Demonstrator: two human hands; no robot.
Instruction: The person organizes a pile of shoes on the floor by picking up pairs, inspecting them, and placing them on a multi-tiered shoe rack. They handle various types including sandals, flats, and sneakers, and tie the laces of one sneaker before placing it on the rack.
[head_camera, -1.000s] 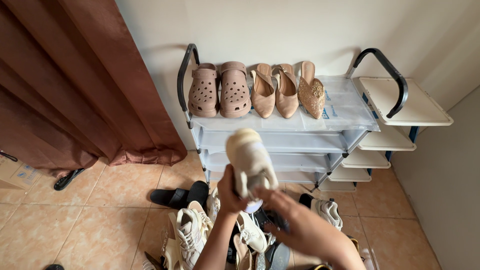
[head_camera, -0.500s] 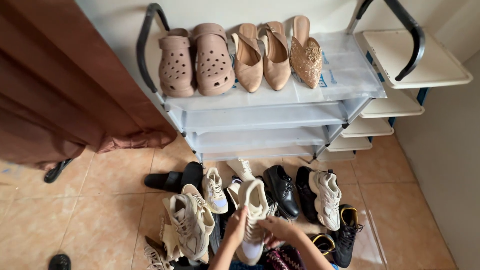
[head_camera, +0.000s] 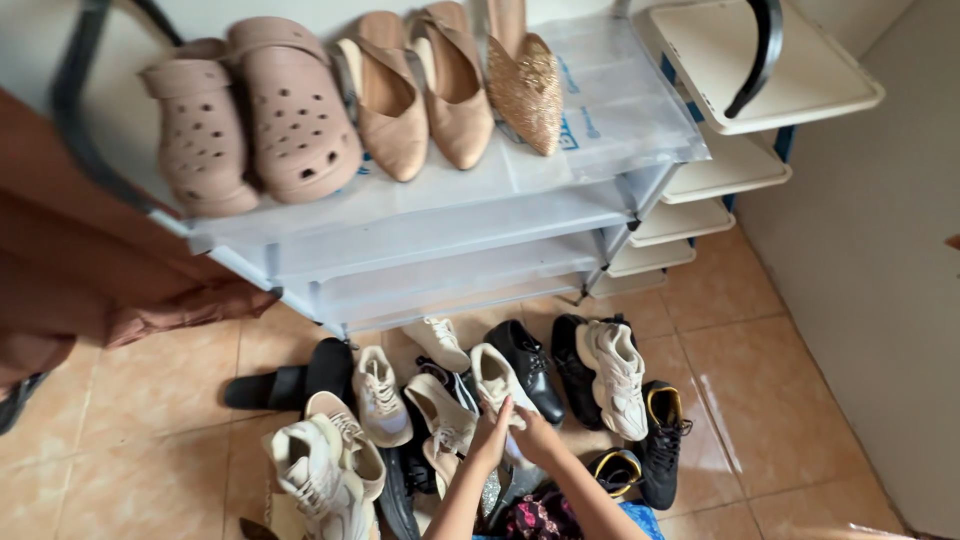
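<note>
Hands meet on a cream sneaker (head_camera: 497, 383) in a heap of footwear on the tiled floor (head_camera: 180, 400): the left hand (head_camera: 490, 443) curls its fingers against the shoe's near side, the right hand (head_camera: 537, 437) closes on it from the other, so both grip the one shoe. It sits amid the pile, touching a second cream sneaker (head_camera: 441, 412) on one side and a black leather shoe (head_camera: 528, 367) on the other. Its long axis runs from the hands up toward the shoe rack (head_camera: 440, 235), the end away from the hands aimed at the lower shelves; which end is the toe cannot be told. Handling it cleanly appears to call for a firm two-sided hold and a straight lift, so the neighbours stay put. Pink clogs (head_camera: 250, 115) and tan slip-ons (head_camera: 420, 95) line the top shelf.
</note>
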